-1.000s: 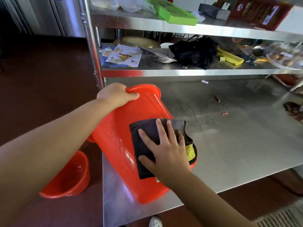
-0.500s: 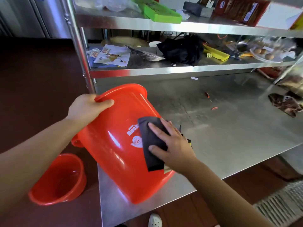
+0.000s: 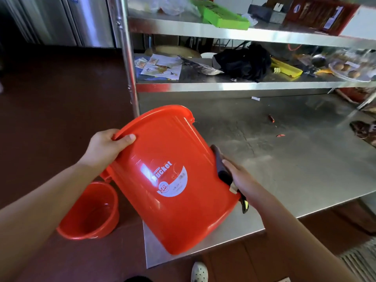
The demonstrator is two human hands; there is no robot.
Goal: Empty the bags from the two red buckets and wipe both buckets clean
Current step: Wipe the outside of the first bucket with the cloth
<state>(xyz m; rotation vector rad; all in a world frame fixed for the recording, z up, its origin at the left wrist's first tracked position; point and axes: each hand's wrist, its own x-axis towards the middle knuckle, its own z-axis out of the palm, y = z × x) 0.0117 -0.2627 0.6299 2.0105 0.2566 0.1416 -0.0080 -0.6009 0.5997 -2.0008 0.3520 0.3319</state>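
Observation:
A red bucket (image 3: 175,180) lies tilted on its side at the steel table's left front corner, its white label facing up. My left hand (image 3: 107,147) grips its rim, thumb over the edge. My right hand (image 3: 240,178) presses a dark cloth (image 3: 221,169) flat against the bucket's right side; most of the cloth is hidden behind the bucket wall. A second red bucket (image 3: 91,212) stands upright on the floor to the left, open and with nothing visible inside.
The steel table (image 3: 295,159) stretches right, with small red scraps (image 3: 271,118) and a dark rag (image 3: 364,130) at its right edge. Shelves above hold papers (image 3: 162,67), a black bag (image 3: 244,62) and a green tray (image 3: 221,16). A steel post (image 3: 128,58) rises behind the bucket.
The bucket has been turned so its label now faces up. My right hand and the cloth have slid from the top of the wall round to the bucket's right side.

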